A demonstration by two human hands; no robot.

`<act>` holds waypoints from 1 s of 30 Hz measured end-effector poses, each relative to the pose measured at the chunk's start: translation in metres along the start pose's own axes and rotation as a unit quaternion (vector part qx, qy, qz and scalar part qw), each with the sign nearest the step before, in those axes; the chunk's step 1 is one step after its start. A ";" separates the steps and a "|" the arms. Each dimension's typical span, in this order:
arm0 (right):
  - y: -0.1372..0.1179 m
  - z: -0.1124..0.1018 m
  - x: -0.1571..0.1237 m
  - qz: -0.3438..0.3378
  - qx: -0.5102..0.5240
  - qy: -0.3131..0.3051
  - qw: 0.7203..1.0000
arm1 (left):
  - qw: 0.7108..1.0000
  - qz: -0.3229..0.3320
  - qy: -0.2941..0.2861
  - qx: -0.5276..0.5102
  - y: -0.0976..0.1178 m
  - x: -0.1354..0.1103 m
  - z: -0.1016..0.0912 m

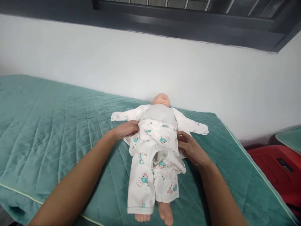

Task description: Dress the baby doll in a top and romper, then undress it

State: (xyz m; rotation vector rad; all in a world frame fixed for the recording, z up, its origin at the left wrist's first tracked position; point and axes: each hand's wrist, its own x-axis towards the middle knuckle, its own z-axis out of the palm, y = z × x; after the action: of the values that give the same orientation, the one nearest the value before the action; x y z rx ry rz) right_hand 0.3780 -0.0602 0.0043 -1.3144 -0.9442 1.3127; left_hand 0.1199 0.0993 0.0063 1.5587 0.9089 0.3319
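A baby doll lies on its back, head toward the wall and bare feet toward me. White printed trousers cover its legs and reach up over the belly, with an opening at the crotch. Under them is a white jacket with both sleeves spread out, over a pale grey top. My left hand is closed on the trousers at the left side of the waist. At the right side, my right hand pinches the trousers' edge, its fingertips partly hidden by cloth.
A green quilted cover lies under the doll, its piped edge running down the right. Behind stands a white wall below a dark window frame. A red plastic object sits beyond the right edge.
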 end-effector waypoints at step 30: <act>0.017 0.005 0.027 -0.068 -0.286 0.269 0.917 | 0.999 -0.021 0.005 -0.039 -0.002 0.002 0.005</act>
State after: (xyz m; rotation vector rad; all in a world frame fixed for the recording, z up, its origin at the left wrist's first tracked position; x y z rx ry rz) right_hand 0.3739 -0.0368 -0.0167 -1.8875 -1.0295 0.5098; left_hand 0.1239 0.0964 0.0029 1.4653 0.9257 0.3421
